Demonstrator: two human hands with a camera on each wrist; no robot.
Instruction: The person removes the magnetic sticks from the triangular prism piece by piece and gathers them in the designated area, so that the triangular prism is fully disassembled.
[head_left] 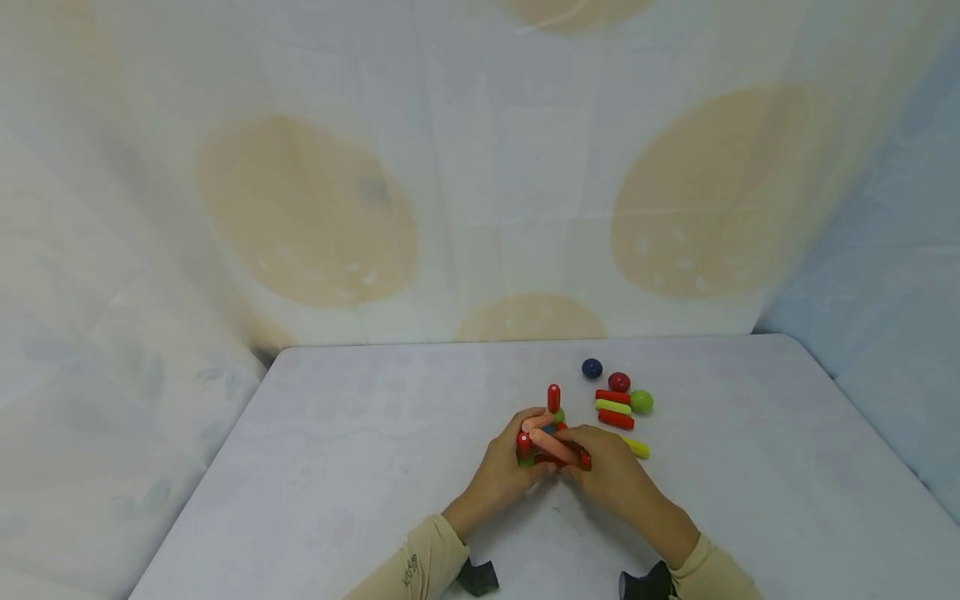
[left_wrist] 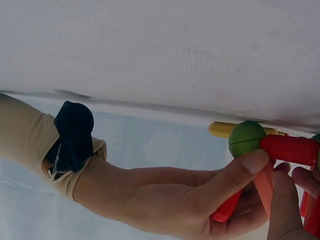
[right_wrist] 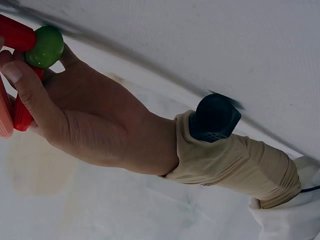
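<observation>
Two hands are being held together over a small structure of rods and balls (head_left: 546,433) near the table's (head_left: 337,467) middle. A pale orange rod (head_left: 553,446), its long axis running left-to-right, is being pinched by the left hand (head_left: 504,473) and right hand (head_left: 609,475). Spare pieces (head_left: 619,404) are lying just right, curtains (head_left: 300,208) hanging behind.

Both forearms, in beige sleeves, reached forward from the near edge and angled inward until the hands met at the middle. The left hand (head_left: 504,472) lay palm inward, its fingers (left_wrist: 247,167) curled and pinching. The right hand (head_left: 611,475) faced it, knuckles up, fingers (right_wrist: 22,85) bent inward and gripping too. A dark camera mount sat strapped at each wrist.
</observation>
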